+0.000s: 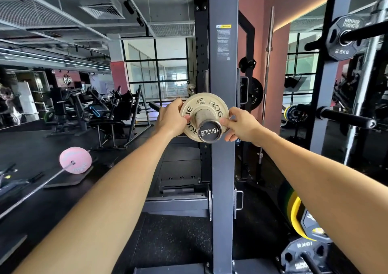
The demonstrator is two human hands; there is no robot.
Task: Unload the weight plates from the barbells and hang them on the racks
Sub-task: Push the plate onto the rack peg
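Both hands gripped the small pale plate (204, 107), which sat on the bar's sleeve (206, 124) beside the rack post (223, 168): left hand (172, 117) and right hand (241, 124) on opposite rims. It looked like the unloading step; next it needed sliding straight off the end.

Barbell end cap (210, 131) reads "1500LB"; black plate (342, 39) "2.5KG".

Both arms outstretched, left hand (171, 116) and right hand (241, 124) apparently pinching.
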